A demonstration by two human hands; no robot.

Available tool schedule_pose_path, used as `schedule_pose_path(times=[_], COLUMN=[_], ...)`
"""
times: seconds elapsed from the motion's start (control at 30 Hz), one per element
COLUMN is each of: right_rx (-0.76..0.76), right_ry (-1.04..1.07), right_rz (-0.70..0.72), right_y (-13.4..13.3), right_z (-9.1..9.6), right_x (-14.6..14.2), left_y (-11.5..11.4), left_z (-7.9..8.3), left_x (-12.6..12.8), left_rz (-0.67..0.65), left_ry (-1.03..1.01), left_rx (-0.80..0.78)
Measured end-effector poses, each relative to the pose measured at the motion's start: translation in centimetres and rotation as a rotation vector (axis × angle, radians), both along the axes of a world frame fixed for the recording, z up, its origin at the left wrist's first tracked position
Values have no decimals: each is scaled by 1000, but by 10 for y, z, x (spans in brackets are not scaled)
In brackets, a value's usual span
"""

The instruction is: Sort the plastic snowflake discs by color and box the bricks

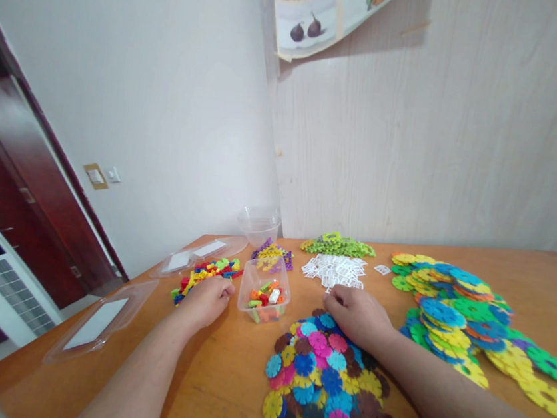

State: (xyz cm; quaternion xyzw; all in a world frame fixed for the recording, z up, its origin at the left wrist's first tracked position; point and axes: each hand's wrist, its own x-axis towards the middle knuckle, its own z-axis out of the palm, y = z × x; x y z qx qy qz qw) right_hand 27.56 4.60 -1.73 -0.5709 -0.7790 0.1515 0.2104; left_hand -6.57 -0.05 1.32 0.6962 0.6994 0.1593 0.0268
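Note:
My left hand (pixel 208 300) is closed beside a pile of small red, yellow, blue and green building blocks (pixel 212 267), its fingers pinched together; anything inside them is hidden. Just to its right stands a clear plastic tub (pixel 267 271) with several orange, red, green and white blocks at the bottom. My right hand (pixel 358 312) lies at the back edge of a heap of multicoloured snowflake discs (pixel 322 375). Its fingers curl downward, and whatever they hold, if anything, is out of sight. White plastic pieces (pixel 334 269) are heaped directly behind it.
Purple and yellow pieces (pixel 273 255) and green pieces (pixel 339 245) lie farther back. Large notched discs (pixel 467 318) spread over the right side. Stacked clear tubs (pixel 259 223) stand at the wall. Clear lids (pixel 99 323) rest along the left of the wooden table (pixel 217 390).

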Motion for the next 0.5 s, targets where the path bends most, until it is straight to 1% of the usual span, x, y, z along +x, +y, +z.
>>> schedule_pose_path(times=[0.1,0.17,0.23,0.37,0.43,0.5], right_rx=[-2,-6,-6,-4,-2,-3], right_ry=[-1,-2,-3,1,4,4], right_rz=[-6,-9,-8,0,-1,-6], right_y=[-1,-1,-1,-2,-3,-3], right_z=[2,2,3,3,2,2], right_x=[0,0,0,0,1,1], left_y=[1,-1,-4,-15,-19,-22], left_z=[3,10,18,32,37,41], left_x=[5,13,24,42,47,47], left_rz=[-12,-7,2,-28,-41,-16], left_ry=[-234,-418,-558,-707,-744,-753], left_rx=[116,196,245,245,219,205])
